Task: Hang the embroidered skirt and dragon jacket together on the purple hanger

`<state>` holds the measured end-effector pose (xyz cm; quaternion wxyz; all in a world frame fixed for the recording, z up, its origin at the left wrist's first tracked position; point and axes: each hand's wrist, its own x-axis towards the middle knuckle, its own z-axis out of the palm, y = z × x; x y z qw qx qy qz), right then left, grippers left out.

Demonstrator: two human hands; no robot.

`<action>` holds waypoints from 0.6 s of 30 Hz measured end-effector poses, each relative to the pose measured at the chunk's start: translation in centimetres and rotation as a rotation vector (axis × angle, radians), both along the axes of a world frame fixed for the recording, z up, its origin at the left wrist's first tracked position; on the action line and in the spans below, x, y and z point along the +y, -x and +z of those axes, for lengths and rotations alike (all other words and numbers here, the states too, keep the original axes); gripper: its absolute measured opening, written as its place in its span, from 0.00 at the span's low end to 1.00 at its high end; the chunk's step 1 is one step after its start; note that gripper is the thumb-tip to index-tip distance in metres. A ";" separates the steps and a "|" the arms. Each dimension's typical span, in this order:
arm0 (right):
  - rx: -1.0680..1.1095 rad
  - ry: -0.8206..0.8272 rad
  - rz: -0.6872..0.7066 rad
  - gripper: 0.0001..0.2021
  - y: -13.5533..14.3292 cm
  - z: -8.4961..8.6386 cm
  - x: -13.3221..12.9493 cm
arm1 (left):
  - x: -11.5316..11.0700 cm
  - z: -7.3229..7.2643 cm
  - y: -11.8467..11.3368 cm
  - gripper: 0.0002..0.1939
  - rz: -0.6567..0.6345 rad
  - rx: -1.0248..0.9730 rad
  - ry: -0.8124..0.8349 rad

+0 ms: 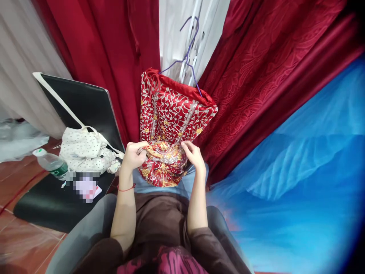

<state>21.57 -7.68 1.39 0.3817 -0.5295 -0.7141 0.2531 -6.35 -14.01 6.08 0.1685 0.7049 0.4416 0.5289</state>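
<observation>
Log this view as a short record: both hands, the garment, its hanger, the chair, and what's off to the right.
left hand: gripping the gathered lower part of the garment
right hand: fingertips at the gathered part's other side; firmness of grip unclear
garment: red, silver and gold patterning, bunched between the hands
hanger: purple, at the garment's top edge
chair: black, bearing a spotted bag and a green-labelled bottle
right side: dark red curtain, blue fabric
</observation>
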 end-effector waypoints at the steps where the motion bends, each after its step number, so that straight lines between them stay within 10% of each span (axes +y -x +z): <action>1: -0.015 0.092 0.014 0.20 0.1 -0.5 -0.5 | 0.0 -0.1 0.1 0.06 0.009 0.000 0.002; 5: -0.082 0.391 0.061 0.25 -0.3 -2.6 -0.5 | -0.4 -0.3 1.2 0.06 0.047 -0.004 -0.011; 12: 0.057 0.018 0.066 0.24 2.1 -2.8 0.0 | -0.7 -0.3 1.2 0.07 0.013 0.004 -0.008; 18: -0.161 0.296 0.037 0.31 3.1 -2.3 -0.4 | -0.6 -0.7 1.4 0.07 0.023 -0.002 -0.006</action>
